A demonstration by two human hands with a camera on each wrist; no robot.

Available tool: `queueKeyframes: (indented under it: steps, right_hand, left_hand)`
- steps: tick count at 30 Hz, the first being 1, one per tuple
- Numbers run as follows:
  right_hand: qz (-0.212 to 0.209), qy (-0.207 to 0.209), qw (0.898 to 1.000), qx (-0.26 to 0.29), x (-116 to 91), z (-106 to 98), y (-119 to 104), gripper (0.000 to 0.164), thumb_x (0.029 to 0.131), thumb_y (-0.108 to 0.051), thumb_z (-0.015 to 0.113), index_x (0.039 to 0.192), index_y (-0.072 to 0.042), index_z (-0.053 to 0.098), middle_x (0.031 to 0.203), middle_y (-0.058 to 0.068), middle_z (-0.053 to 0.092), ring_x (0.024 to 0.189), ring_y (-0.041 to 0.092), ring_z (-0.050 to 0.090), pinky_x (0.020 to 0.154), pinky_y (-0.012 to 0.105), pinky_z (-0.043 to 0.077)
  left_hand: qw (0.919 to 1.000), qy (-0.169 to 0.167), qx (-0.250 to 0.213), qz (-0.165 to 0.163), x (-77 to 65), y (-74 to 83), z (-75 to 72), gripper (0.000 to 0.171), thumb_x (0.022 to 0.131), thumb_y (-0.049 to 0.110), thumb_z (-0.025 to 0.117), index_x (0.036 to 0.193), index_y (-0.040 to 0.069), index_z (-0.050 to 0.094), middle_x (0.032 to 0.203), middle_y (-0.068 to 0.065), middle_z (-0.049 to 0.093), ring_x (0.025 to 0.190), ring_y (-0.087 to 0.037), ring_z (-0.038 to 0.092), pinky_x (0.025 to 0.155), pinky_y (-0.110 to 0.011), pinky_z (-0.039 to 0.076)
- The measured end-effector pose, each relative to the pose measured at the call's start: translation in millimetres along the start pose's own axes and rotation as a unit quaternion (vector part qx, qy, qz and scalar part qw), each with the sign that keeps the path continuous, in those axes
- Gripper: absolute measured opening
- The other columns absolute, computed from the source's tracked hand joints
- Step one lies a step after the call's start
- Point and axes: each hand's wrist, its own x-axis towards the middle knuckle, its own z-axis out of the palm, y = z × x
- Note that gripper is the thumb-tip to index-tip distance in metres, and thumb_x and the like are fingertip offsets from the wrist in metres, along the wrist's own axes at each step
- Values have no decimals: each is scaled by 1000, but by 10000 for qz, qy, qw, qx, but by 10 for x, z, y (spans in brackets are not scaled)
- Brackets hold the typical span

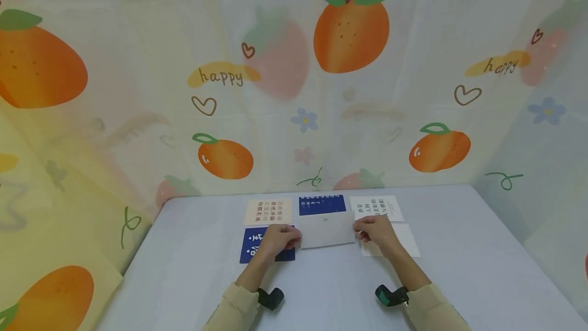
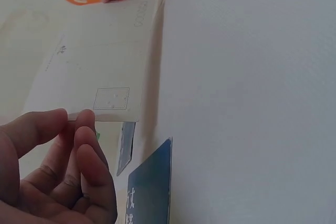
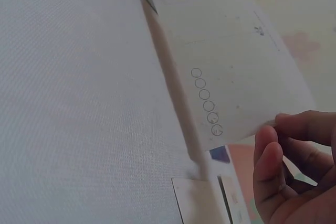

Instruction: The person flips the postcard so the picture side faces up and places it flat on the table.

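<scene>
A white postcard is held up between two hands over the middle of the table, its printed back showing. My left hand pinches its left edge between thumb and fingers. At the opposite edge, my right hand pinches it the same way. The left wrist view shows a stamp box near the left fingers on the postcard. A row of small circles runs along the long edge of the postcard in the right wrist view. Under the left hand lies a blue card; a white card lies under the right.
Behind the held postcard lie a cream card with characters, a blue card and a white card with characters. The white-covered table ends at a fruit-printed curtain. Black wrist cameras sit on both wrists.
</scene>
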Motion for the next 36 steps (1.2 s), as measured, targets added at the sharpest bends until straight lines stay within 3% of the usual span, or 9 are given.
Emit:
queueKeyframes:
  steps: [9, 23, 36]
  right_hand:
    - [19, -9, 9992, 400, -28, -14, -33, 23, 90, -9, 64, 102, 11, 68, 80, 7, 70, 60, 11, 59, 55, 19, 49]
    - [-116, 189, 9984, 517, -49, -5, -58, 23, 90, -10, 66, 103, 8, 68, 81, 6, 69, 62, 13, 58, 58, 19, 49]
    - [-380, 184, 9958, 812, -33, -6, -27, 28, 96, -9, 56, 111, 12, 66, 97, 20, 71, 69, 13, 63, 62, 19, 53]
  left_hand:
    - [9996, -46, -281, -76, 27, -7, -11, 24, 89, 22, 68, 98, 1, 74, 83, -5, 75, 71, -11, 63, 68, -23, 52]
    - [9982, -33, -596, -32, 3, 23, -9, 29, 94, 25, 63, 105, 0, 72, 86, -5, 74, 77, -13, 64, 71, -21, 52]
    - [9919, 265, -1239, 1, -1, 50, -22, 28, 92, 20, 65, 108, -2, 72, 93, -6, 75, 82, -15, 64, 76, -22, 53]
